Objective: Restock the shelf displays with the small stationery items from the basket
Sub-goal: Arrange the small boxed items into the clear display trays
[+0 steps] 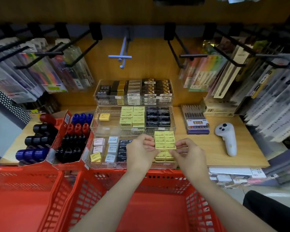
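A block of several small yellow eraser boxes (pixel 165 139) is held between both hands above the front tier of the clear acrylic display (pixel 105 164). My left hand (pixel 141 153) pinches the block's left side, and my right hand (pixel 186 153) pinches its right side. More yellow boxes (pixel 164 157) lie in the tier's right compartment just below. The red basket (pixel 199 206) stands under my forearms and its bottom shows no items.
The display's middle tier (pixel 132 117) holds yellow and dark boxes, the top tier (pixel 134 91) black and gold ones. Red cartons of markers (pixel 74 139) stand left. A pen set (pixel 196 121) and a white controller (pixel 226 138) lie right. Hooks with hanging packs flank both sides.
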